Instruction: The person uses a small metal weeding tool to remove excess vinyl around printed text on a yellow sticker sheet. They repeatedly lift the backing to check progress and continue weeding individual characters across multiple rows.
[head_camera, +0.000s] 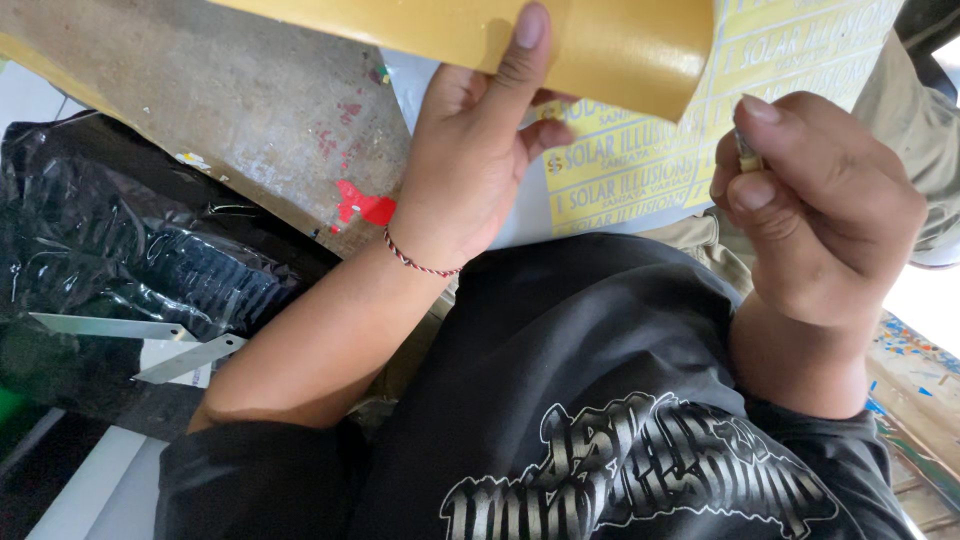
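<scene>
My left hand (478, 150) grips the lower edge of a glossy yellow sheet (600, 45), thumb pressed flat on its face. Behind that sheet lies a white backing sheet with yellow printed stickers (640, 170). My right hand (815, 215) is closed around a thin tool (747, 152); only a short tip shows between thumb and forefinger, next to the sticker sheet's right edge. A red-and-black thread bracelet (415, 262) circles my left wrist. My black printed shirt (600, 400) fills the lower part of the view.
A worn concrete floor with red paint spots (365, 205) lies at upper left. Crumpled black plastic (130, 250) sits at left, with two loose cutter blades (150, 345) on a white card beside it. A paint-spattered wooden edge (915, 380) runs at right.
</scene>
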